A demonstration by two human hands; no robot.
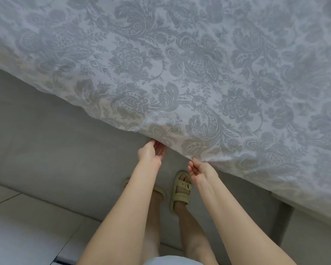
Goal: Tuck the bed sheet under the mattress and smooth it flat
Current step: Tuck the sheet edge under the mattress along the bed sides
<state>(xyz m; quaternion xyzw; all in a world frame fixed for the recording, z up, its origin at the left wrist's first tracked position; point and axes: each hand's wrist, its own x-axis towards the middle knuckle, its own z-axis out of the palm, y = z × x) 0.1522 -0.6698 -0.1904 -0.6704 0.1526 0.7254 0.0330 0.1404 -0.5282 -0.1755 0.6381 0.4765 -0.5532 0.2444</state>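
Observation:
A white bed sheet (180,64) with a grey-blue floral print covers the mattress and wraps over its near edge. My left hand (151,153) is at the sheet's lower edge, with the thumb on the outside and the fingers underneath, holding the fabric where it meets the grey bed base (55,140). My right hand (201,172) is a little to the right. Its fingers are curled and its fingertips pinch the sheet's hem. The part of the sheet under the mattress is hidden.
The grey upholstered bed base runs diagonally below the mattress. My feet in beige sandals (181,190) stand close against it. Pale floor tiles (17,226) show at the lower left.

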